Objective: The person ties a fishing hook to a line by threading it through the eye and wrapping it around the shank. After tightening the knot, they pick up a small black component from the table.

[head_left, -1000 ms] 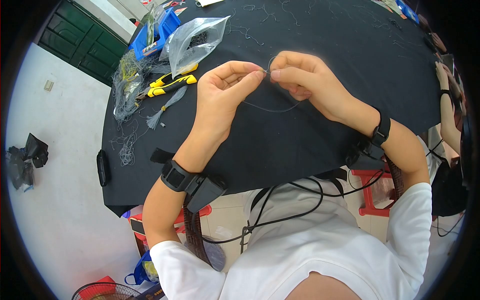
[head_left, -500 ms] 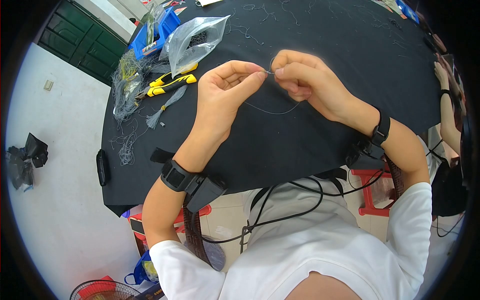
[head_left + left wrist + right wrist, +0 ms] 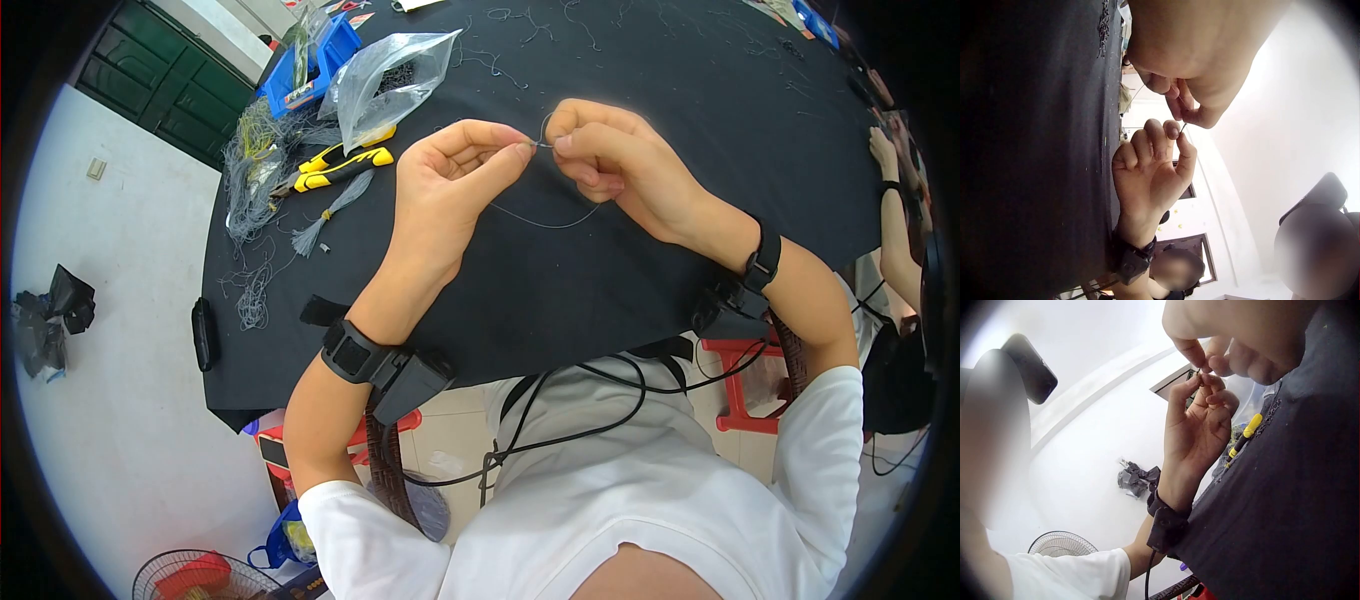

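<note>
Both hands meet above the black-covered table in the head view. My left hand (image 3: 448,190) pinches a thin grey line (image 3: 545,225) between thumb and forefinger. Close to its right, my right hand (image 3: 630,165) pinches the same line, its other fingers curled in. A short stretch of line spans the small gap between the fingertips, and a longer slack part hangs in a curve below. The left wrist view shows a tiny thin piece at the right hand's (image 3: 1150,178) fingertips; its kind is too small to tell.
Left of the hands lie yellow-and-black pliers (image 3: 345,178), a tied bundle of grey lines (image 3: 335,213) and a tangled heap of line (image 3: 255,165). Beyond them are a clear plastic bag (image 3: 420,70) and a blue bin (image 3: 335,55). Another person's arm (image 3: 893,235) is at the right edge.
The right hand has shifted slightly right, widening the gap between the fingertips a little. The hanging curve of line has moved slightly. Both hands keep their pinch.
</note>
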Demonstrator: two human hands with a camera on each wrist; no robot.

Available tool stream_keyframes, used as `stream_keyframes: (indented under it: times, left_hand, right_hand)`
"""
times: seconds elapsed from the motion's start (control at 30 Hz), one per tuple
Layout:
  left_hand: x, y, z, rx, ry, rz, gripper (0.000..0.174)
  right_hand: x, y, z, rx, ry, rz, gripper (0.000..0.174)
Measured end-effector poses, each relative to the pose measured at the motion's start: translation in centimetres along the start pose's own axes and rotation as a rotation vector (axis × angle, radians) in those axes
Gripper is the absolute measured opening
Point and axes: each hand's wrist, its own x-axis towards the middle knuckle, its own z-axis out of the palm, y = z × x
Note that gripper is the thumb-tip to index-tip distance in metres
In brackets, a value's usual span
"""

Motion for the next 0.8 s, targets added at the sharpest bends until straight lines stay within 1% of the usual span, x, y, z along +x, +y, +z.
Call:
stream_keyframes:
  times: [0.43,0.53,0.67,0.73,0.8]
  left_hand:
    - [-0.05,-0.07,0.00,0.038,0.003,0.015,0.014]
    - [-0.03,0.19,0.11,-0.012,0.018,0.013,0.011]
    - [-0.03,0.18,0.19,0.072,0.038,0.047,0.010]
    - [0.03,-0.05,0.19,0.089,0.038,0.099,0.010]
    - [-0.04,0.15,0.32,0.108,0.037,0.104,0.010]
  right_hand:
    - [-0.04,-0.12,0.01,-0.016,-0.008,-0.002,0.014]
    - [-0.02,-0.13,-0.02,-0.017,-0.008,0.001,0.014]
    - [0.06,0.19,-0.26,-0.020,0.008,-0.014,0.013]
    - [-0.03,0.15,-0.03,-0.152,0.054,-0.069,0.015]
    - [-0.04,0.01,-0.02,-0.245,0.094,-0.132,0.017]
